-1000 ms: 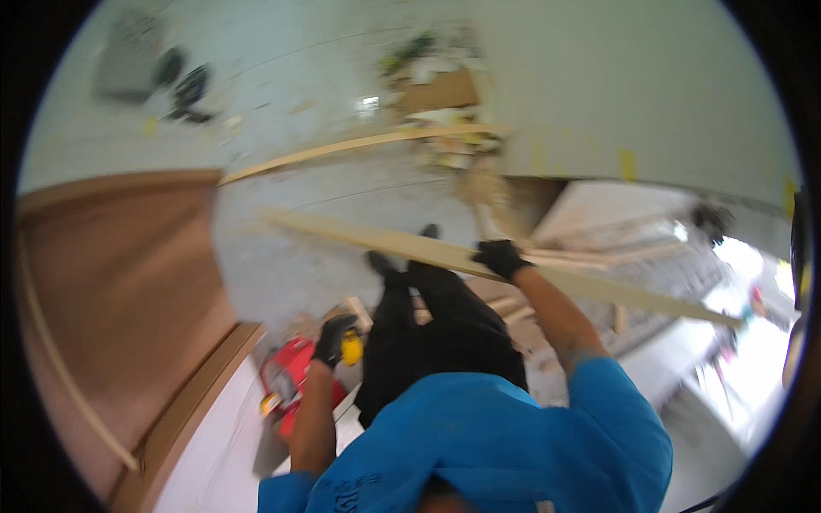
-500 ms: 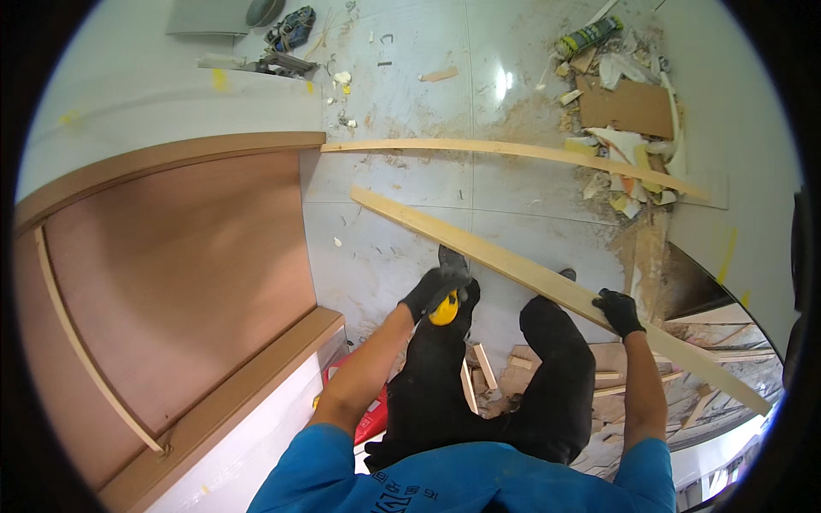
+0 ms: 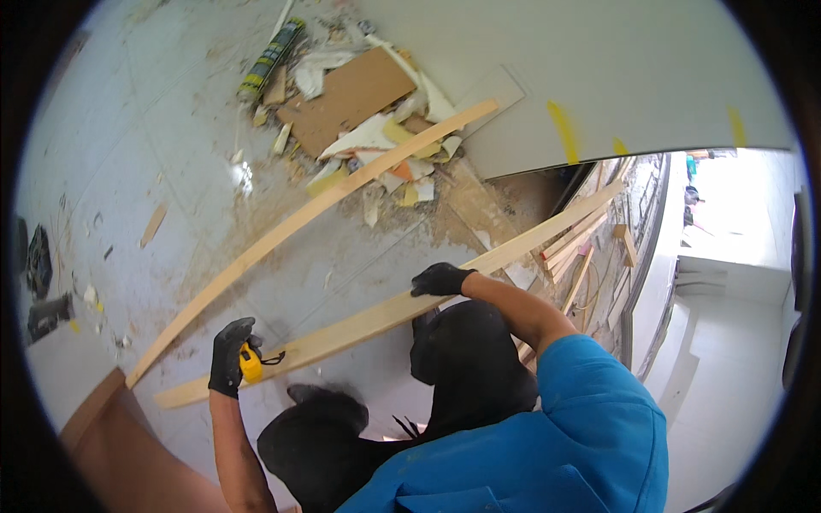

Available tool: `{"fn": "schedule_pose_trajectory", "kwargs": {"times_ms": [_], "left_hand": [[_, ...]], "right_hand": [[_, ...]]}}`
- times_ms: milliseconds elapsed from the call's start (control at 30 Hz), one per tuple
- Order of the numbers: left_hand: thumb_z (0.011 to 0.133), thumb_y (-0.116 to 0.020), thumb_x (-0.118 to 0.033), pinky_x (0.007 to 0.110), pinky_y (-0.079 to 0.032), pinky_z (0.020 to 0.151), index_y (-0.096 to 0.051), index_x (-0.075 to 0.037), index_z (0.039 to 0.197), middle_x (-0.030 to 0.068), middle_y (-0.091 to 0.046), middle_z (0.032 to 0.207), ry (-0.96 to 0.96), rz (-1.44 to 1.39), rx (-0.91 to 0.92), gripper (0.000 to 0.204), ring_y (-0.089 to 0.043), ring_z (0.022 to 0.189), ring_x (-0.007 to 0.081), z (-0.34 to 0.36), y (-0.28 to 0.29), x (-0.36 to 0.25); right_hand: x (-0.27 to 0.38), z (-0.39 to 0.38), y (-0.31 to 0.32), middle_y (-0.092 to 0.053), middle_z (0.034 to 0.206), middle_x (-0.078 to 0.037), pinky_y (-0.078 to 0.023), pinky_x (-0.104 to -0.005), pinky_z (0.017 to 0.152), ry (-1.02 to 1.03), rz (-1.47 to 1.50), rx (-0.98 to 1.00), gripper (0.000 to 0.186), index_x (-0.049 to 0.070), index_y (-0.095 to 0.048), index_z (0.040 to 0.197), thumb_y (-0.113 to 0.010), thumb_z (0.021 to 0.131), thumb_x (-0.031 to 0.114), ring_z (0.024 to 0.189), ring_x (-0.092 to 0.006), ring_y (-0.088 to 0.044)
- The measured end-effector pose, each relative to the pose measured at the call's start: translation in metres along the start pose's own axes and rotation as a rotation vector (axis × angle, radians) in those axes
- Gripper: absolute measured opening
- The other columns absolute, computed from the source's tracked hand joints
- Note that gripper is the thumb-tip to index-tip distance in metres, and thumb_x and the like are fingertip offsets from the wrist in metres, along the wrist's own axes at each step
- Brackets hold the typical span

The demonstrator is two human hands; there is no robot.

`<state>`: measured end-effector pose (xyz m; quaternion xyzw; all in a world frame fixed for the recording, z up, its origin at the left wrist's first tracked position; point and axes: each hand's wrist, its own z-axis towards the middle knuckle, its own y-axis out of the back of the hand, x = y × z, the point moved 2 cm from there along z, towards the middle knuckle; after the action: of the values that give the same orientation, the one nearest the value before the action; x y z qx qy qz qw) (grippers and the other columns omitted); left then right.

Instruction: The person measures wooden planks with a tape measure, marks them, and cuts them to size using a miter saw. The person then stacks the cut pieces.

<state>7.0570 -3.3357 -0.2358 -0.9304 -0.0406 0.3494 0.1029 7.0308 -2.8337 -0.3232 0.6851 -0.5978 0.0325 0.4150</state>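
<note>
While the left hand, in a black glove, curls tightly around a small yellow tape measure at the lower left of the frame, the right hand, also gloved, lies palm-down with its fingers pressed onto the top of a long pale wooden strip near the centre; whether the thumb hooks under the edge cannot be told. That strip runs diagonally from the lower left up to the right of the frame, where its far end passes over a dark gap below a big pale board. To measure it well, the tape body should, I judge, sit flush against the strip's near end, and the pressing hand should keep the strip flat and still (a thin length like this probably bows easily). Counted: two long strips, the held one and a second strip lying apart above it, reaching toward the debris pile at the upper centre; one tape measure; two gloved hands; one sealant tube at the top; several short offcuts at the right, too jumbled to number.
</note>
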Motion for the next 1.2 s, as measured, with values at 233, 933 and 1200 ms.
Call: {"fn": "schedule_pose_trajectory", "kwargs": {"times_ms": [233, 933, 1200], "left_hand": [[0.09, -0.053, -0.021, 0.028, -0.047, 0.06, -0.062, 0.0, 0.11, 0.0065, -0.06, 0.075, -0.248, 0.065, 0.144, 0.03, -0.057, 0.066, 0.0137, 0.075, -0.008, -0.051], [0.081, -0.067, -0.013, 0.023, -0.045, 0.057, -0.06, -0.003, 0.103, 0.0028, -0.058, 0.078, -0.436, -0.161, 0.208, 0.024, -0.052, 0.062, 0.0096, 0.041, 0.0, -0.032], [0.083, -0.062, -0.008, 0.023, -0.048, 0.063, -0.054, -0.005, 0.116, 0.0003, -0.055, 0.084, -0.486, -0.186, 0.078, 0.034, -0.055, 0.075, 0.0093, 0.048, 0.014, -0.027]], "right_hand": [[-0.036, 0.047, 0.022, -0.064, 0.106, -0.015, -0.044, -0.0401, 0.089, 0.129, 0.028, 0.068, 0.039, 0.008, -0.063, 0.107, -0.058, 0.085, 0.04, 0.103, -0.0287, -0.059], [0.296, 0.189, 0.142, -0.06, 0.093, -0.011, -0.048, -0.0275, 0.071, 0.411, 0.433, 0.044, 0.04, 0.001, -0.049, 0.117, -0.061, 0.088, 0.027, 0.083, -0.0137, -0.059], [0.238, 0.196, 0.112, -0.057, 0.114, -0.011, -0.043, -0.0361, 0.094, 0.558, 0.465, 0.39, 0.038, 0.005, -0.052, 0.123, -0.054, 0.092, 0.028, 0.106, -0.0224, -0.055]]}}
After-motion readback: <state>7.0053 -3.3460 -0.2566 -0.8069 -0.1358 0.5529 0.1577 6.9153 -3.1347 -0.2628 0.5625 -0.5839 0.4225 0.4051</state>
